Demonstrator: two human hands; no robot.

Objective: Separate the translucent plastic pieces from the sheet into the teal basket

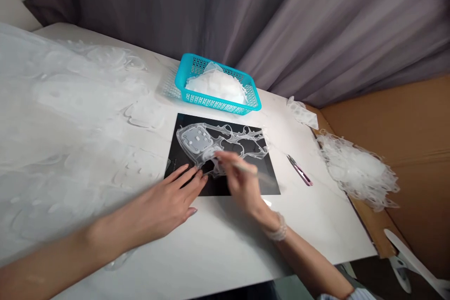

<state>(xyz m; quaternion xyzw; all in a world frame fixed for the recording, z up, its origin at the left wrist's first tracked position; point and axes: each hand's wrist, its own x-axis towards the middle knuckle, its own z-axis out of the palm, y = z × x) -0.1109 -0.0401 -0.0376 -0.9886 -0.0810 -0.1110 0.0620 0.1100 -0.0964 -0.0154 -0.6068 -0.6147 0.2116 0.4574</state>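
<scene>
Fingers [230,158] of the R hand [243,190] look closed round a pale pen-like tool [247,167], tip lost in blur; the L hand [174,207] lies spread flat, gripping nothing, fingertips at the near edge of the clear cut-out sheet [197,138] on the black mat [215,190]. From my feed, main risk: tool slips & catches the L fingertips, v. close by. Also, thin strips at the sheet's R end look unheld, so a snag could drag or tear them. Room-wise, blue basket [217,106] sits just behind the mat, translucent sheets [87,89] crowd the L, pink cutter [300,170] lies just R, w/ a scrap heap [358,168] by the R edge of the worktop [228,243]. Best room I've got: the near strip, approx. mat to front edge.
</scene>
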